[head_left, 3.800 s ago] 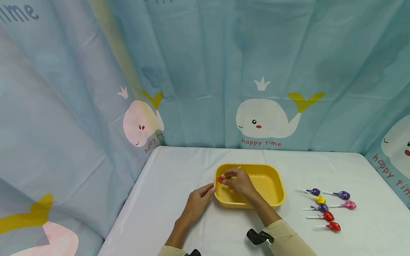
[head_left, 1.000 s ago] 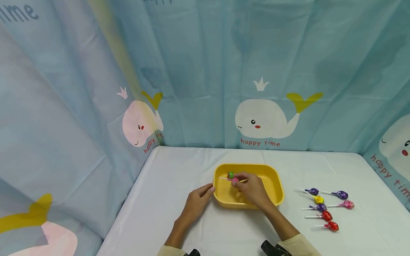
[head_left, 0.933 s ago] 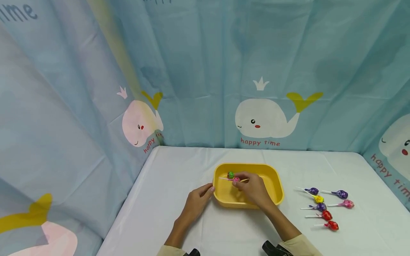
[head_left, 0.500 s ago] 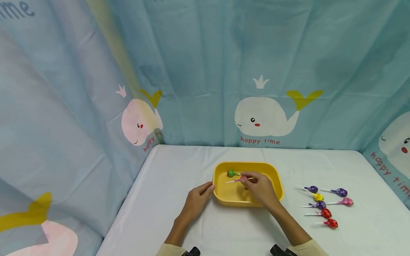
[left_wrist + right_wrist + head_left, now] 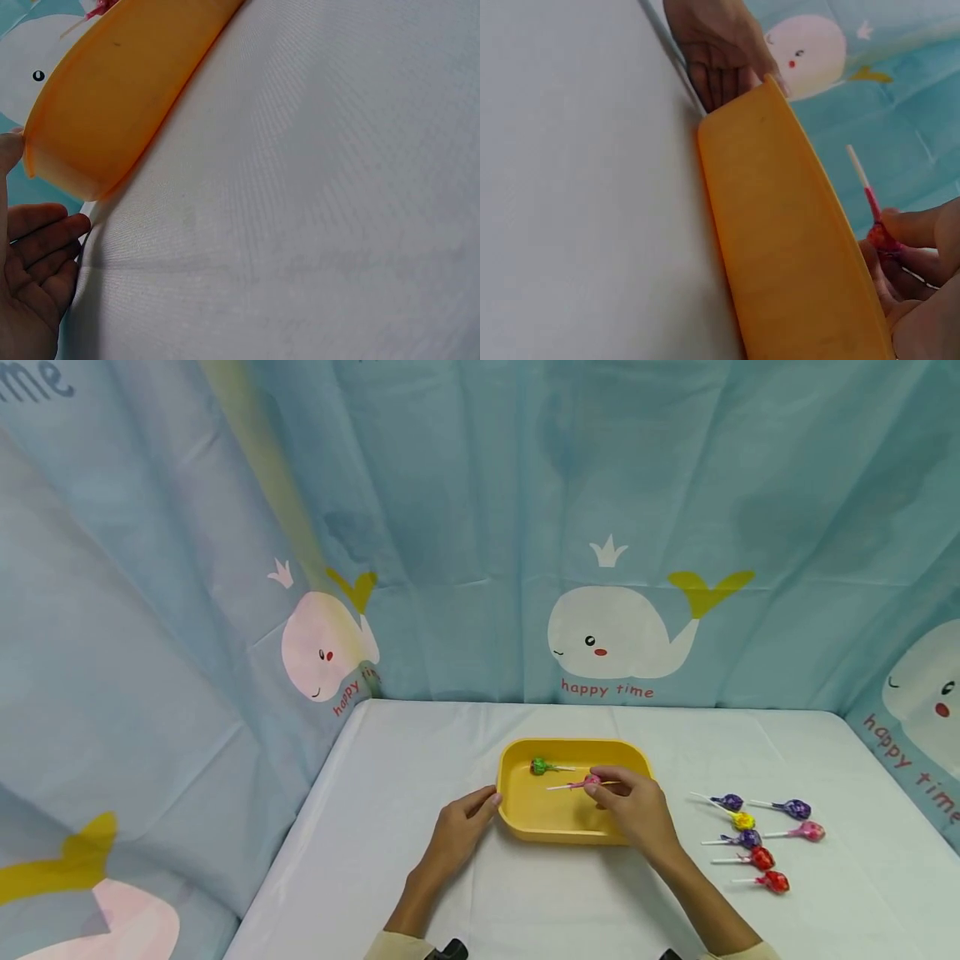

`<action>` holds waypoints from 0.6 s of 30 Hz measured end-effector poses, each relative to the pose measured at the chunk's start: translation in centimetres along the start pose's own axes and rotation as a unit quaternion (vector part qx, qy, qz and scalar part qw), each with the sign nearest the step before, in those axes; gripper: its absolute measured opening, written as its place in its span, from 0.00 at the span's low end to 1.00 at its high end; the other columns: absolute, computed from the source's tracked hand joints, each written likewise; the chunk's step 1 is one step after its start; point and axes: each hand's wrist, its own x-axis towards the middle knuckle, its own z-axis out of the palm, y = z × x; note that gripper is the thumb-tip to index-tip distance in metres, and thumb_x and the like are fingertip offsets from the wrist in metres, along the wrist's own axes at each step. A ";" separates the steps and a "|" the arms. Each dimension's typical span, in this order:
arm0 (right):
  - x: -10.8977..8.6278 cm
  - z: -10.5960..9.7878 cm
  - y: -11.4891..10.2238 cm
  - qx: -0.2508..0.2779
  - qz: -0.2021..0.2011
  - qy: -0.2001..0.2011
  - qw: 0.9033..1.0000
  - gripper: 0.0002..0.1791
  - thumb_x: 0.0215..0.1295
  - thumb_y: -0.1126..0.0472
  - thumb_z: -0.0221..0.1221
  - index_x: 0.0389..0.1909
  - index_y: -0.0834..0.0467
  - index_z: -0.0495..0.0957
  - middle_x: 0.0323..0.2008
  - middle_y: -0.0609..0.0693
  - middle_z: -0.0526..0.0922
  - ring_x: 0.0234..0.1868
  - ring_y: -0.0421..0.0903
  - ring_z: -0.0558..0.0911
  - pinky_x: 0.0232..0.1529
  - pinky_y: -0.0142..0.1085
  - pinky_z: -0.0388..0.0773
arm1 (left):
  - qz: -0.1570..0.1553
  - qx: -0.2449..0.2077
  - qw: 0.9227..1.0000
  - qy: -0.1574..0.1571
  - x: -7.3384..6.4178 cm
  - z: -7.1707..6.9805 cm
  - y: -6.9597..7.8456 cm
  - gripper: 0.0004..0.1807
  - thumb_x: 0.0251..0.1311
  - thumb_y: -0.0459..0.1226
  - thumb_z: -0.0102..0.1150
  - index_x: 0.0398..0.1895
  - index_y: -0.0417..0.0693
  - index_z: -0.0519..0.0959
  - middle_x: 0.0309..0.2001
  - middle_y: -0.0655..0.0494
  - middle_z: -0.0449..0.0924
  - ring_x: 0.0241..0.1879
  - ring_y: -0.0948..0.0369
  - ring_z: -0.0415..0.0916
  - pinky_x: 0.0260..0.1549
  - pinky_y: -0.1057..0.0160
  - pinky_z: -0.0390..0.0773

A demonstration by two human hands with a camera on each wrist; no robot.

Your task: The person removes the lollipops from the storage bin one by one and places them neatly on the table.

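Observation:
My right hand (image 5: 633,806) pinches the wrapped head of a pink lollipop (image 5: 577,784) between thumb and fingers, above the floor of a yellow tray (image 5: 532,822). The lollipop's white stick points left. A green lollipop (image 5: 539,767) with some red on its head lies in the back left of the tray, stick to the right. My left hand (image 5: 461,831) holds the tray's left end, thumb at the rim and fingers along the outer wall. In the right wrist view the pink lollipop (image 5: 883,237) shows between my fingertips, beyond the tray's wall (image 5: 780,225).
Several wrapped lollipops lie right of the tray: purple (image 5: 795,809), yellow (image 5: 742,821), pink (image 5: 812,831) and red (image 5: 774,882). A white cloth (image 5: 420,743) covers the table. Blue whale-print curtains (image 5: 480,527) hang behind it and at the sides.
Over the last second my right hand has moved right with the pink lollipop, uncovering the green one's stick. Earliest, that hand was at a red lollipop farther left. My left hand has stayed at the tray.

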 end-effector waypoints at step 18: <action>-1.6 -3.3 1.0 -0.016 0.005 0.040 0.999 0.23 0.74 0.50 0.67 0.62 0.60 0.84 0.53 0.58 0.89 0.45 0.55 0.90 0.45 0.28 0.87 | 0.005 -0.011 1.000 -0.011 -0.1 0.0 0.0 0.35 0.76 0.63 0.53 0.72 0.51 0.79 0.69 0.53 0.80 0.73 0.50 0.74 0.72 0.47 0.74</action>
